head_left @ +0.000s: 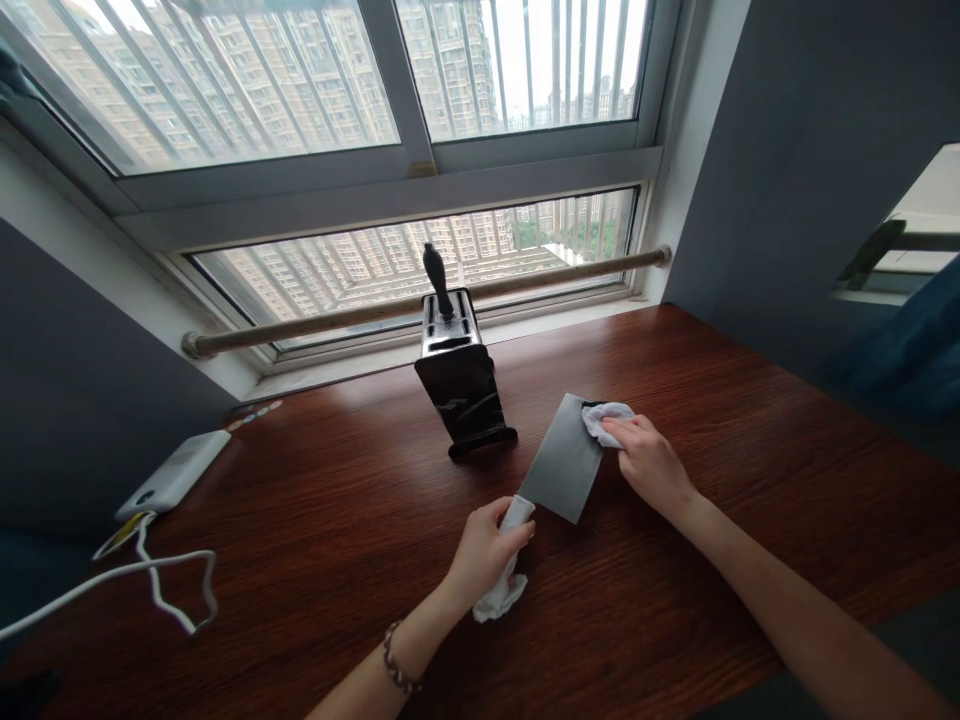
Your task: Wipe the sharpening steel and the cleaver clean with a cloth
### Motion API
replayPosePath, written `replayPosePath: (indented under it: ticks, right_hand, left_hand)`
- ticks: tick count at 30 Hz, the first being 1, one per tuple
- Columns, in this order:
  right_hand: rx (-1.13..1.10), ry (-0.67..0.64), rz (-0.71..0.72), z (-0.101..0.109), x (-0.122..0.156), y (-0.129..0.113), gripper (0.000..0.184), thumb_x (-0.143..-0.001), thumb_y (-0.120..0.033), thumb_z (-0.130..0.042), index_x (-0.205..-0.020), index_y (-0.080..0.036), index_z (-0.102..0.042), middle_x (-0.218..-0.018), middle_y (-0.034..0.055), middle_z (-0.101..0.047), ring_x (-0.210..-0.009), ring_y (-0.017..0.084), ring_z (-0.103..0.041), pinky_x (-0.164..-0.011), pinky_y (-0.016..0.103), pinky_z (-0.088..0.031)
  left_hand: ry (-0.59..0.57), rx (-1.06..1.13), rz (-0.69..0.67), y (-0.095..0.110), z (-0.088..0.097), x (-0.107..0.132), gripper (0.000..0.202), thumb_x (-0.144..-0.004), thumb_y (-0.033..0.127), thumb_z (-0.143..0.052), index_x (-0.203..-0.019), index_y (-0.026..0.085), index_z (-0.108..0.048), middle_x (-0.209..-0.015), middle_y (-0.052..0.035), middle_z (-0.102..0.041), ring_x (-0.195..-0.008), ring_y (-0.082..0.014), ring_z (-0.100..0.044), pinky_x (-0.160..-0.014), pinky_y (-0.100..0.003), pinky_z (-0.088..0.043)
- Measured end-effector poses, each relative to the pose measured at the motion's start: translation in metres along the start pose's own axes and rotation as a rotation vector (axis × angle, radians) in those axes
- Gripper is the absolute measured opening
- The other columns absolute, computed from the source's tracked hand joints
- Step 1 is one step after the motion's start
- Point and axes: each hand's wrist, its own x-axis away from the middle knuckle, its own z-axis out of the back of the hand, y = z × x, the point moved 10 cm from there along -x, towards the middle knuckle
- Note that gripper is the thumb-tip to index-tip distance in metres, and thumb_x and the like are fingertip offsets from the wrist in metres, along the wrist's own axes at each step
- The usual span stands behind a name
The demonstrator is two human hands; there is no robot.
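A cleaver (564, 460) with a broad grey blade is held above the dark wooden table. My left hand (491, 550) is closed round its handle, which is wrapped in white tissue (501, 597) whose loose end hangs below the fingers. Against the far right corner of the blade, my right hand (649, 460) presses a crumpled white cloth or tissue (606, 422), pinched in its fingers. Beyond the blade stands a black knife block (463, 398) with slots on top. One dark-handled tool (436, 278) sticks up out of a slot.
The wooden table (337, 540) reaches to the window sill. At its left edge lies a white box-shaped device (176, 475) with a white cable (157, 580). A horizontal rail (330, 325) crosses in front of the barred window. Blue fabric (907, 340) hangs at the right.
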Motion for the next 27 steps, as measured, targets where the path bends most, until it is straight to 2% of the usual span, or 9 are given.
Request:
replayPosePath:
  ticks: [3, 8, 12, 16, 18, 21, 24, 25, 27]
  right_hand:
    - [0.05, 0.015, -0.033, 0.003, 0.0, 0.009, 0.045, -0.072, 0.002, -0.035, -0.109, -0.01, -0.056, -0.11, 0.007, -0.051, -0.092, 0.026, -0.044, -0.082, 0.036, -0.041]
    - [0.037, -0.007, -0.064, 0.008, -0.001, 0.009, 0.036, -0.07, 0.0, -0.038, -0.091, -0.016, -0.062, -0.085, 0.0052, -0.056, -0.083, 0.024, -0.047, -0.075, 0.033, -0.041]
    - [0.076, -0.018, -0.046, 0.006, -0.001, 0.003, 0.043, -0.071, 0.002, -0.037, -0.106, -0.012, -0.057, -0.105, 0.0044, -0.052, -0.092, 0.024, -0.043, -0.083, 0.033, -0.039]
    - [0.193, -0.017, -0.093, 0.001, 0.002, 0.017, 0.044, -0.074, 0.001, -0.036, -0.114, -0.009, -0.053, -0.113, 0.0058, -0.049, -0.092, 0.026, -0.042, -0.082, 0.035, -0.04]
    - [0.225, 0.031, -0.155, 0.008, 0.002, 0.03, 0.041, -0.075, 0.0, -0.036, -0.111, -0.009, -0.054, -0.107, 0.0077, -0.052, -0.088, 0.027, -0.044, -0.079, 0.037, -0.041]
    - [0.141, 0.25, -0.219, 0.039, 0.003, 0.039, 0.035, -0.078, -0.006, -0.037, -0.108, -0.01, -0.056, -0.099, 0.0088, -0.055, -0.086, 0.028, -0.046, -0.078, 0.04, -0.041]
    - [-0.056, 0.447, -0.123, 0.067, 0.005, 0.019, 0.036, -0.084, -0.011, -0.036, -0.116, -0.012, -0.052, -0.108, 0.0082, -0.051, -0.095, 0.027, -0.045, -0.087, 0.042, -0.037]
    - [-0.116, 0.43, -0.042, 0.067, 0.004, 0.004, 0.038, -0.085, -0.01, -0.035, -0.119, -0.013, -0.05, -0.114, 0.0075, -0.048, -0.1, 0.026, -0.043, -0.09, 0.042, -0.035]
    - [-0.199, 0.243, 0.175, 0.049, 0.002, -0.037, 0.042, -0.084, -0.007, -0.032, -0.121, -0.014, -0.048, -0.121, 0.0057, -0.043, -0.108, 0.025, -0.037, -0.094, 0.043, -0.031]
  left_hand:
    - [-0.001, -0.001, 0.0, 0.001, 0.0, 0.0, 0.024, -0.071, 0.033, -0.051, -0.081, 0.012, -0.059, -0.064, 0.0002, -0.051, -0.054, -0.0094, -0.042, -0.05, -0.019, -0.032]
    - [-0.008, -0.011, -0.006, -0.001, -0.001, -0.001, 0.023, -0.072, 0.033, -0.051, -0.079, 0.012, -0.058, -0.065, 0.0006, -0.049, -0.056, -0.009, -0.041, -0.05, -0.019, -0.031]
    - [-0.014, -0.007, 0.016, -0.003, -0.002, -0.001, 0.021, -0.072, 0.03, -0.051, -0.081, 0.012, -0.057, -0.066, 0.0008, -0.049, -0.056, -0.0084, -0.041, -0.051, -0.019, -0.031]
    - [-0.019, -0.026, 0.015, -0.001, -0.003, -0.001, 0.02, -0.073, 0.03, -0.051, -0.082, 0.013, -0.057, -0.066, 0.0007, -0.05, -0.058, -0.0088, -0.042, -0.053, -0.019, -0.032]
    - [-0.013, -0.03, 0.011, -0.001, -0.002, -0.001, 0.021, -0.073, 0.03, -0.05, -0.082, 0.013, -0.057, -0.067, 0.0006, -0.051, -0.058, -0.0089, -0.043, -0.053, -0.019, -0.033]
    - [-0.011, -0.026, 0.008, -0.002, -0.001, -0.001, 0.02, -0.074, 0.031, -0.05, -0.082, 0.013, -0.057, -0.066, 0.0007, -0.051, -0.059, -0.0092, -0.044, -0.054, -0.019, -0.033]
    - [-0.016, -0.024, 0.007, -0.002, -0.002, -0.001, 0.02, -0.073, 0.031, -0.05, -0.081, 0.013, -0.057, -0.065, 0.0011, -0.05, -0.058, -0.0087, -0.043, -0.052, -0.019, -0.032]
    - [-0.019, -0.021, 0.01, -0.003, -0.003, -0.001, 0.02, -0.073, 0.031, -0.05, -0.081, 0.013, -0.057, -0.065, 0.0012, -0.05, -0.056, -0.0083, -0.042, -0.051, -0.018, -0.031]
    - [-0.022, -0.018, 0.003, -0.003, -0.003, 0.0, 0.02, -0.073, 0.03, -0.05, -0.08, 0.013, -0.057, -0.066, 0.0014, -0.049, -0.055, -0.0078, -0.04, -0.05, -0.018, -0.031]
